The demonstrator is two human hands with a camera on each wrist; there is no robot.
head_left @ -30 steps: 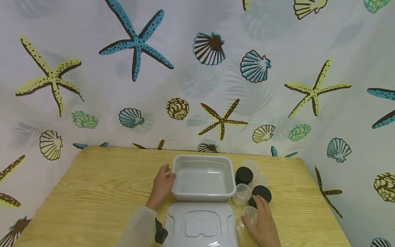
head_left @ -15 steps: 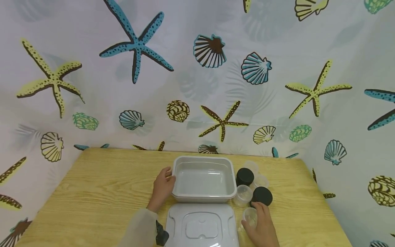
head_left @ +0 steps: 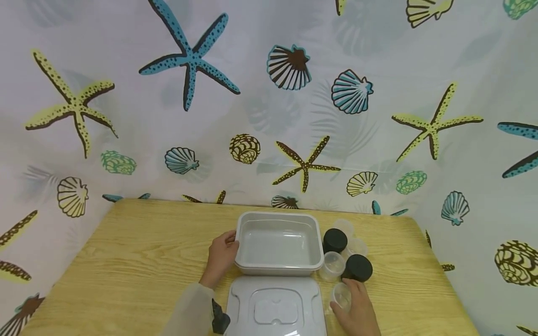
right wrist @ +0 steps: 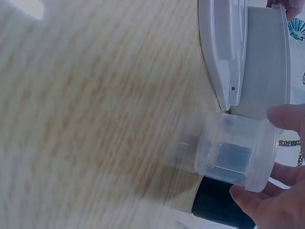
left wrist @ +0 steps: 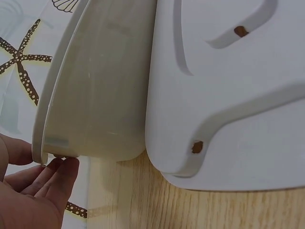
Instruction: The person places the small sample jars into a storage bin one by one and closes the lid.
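Note:
A pale grey plastic bin [head_left: 278,269] stands on the table, its opening upward. My left hand [head_left: 221,254] holds its left rim; in the left wrist view the thumb is on one side of the rim and the fingers [left wrist: 66,179] are under it. A white lid [head_left: 275,305] lies in front of the bin. To its right, my right hand [head_left: 358,308] grips a small clear jar [right wrist: 233,148] near its top, thumb and fingers on opposite sides. The jar is upright. Behind that hand stands a black-topped jar [head_left: 358,268].
Another black-topped jar [head_left: 335,240] and several clear ones, including a clear jar [head_left: 333,265] beside the bin, cluster to the bin's right. The wooden table [head_left: 147,252] ends at a curtain [head_left: 252,112] printed with starfish and shells.
My right fingers have come down off the black-topped jar and closed around the clear jar. The left hand stays at the bin's rim, its fingers drawn in slightly.

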